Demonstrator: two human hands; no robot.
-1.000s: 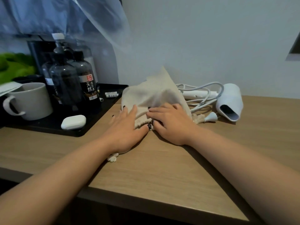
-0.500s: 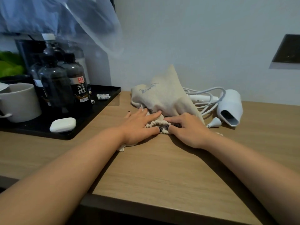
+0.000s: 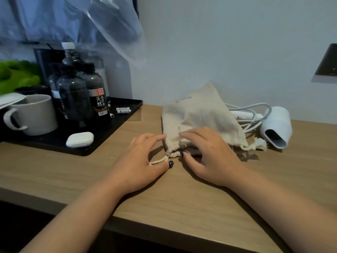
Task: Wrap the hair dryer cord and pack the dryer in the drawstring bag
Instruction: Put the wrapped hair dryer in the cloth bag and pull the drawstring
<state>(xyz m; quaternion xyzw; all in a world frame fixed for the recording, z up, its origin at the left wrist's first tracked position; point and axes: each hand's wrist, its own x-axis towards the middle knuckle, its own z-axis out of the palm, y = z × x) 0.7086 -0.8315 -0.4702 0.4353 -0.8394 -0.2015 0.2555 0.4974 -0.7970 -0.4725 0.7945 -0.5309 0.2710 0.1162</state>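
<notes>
While unpacked, dryer [image 3: 276, 126] beyond right hand [image 3: 209, 154].

I see both forearms reaching forward, palms down. The left hand [image 3: 140, 161] has its fingers spread loosely (thumb pointing inward); the right hand [image 3: 209, 152] lies flat, fingers curled slightly.

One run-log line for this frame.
both hands at drawstring bag mouth | hair dryer outside bag | cord loose
</notes>
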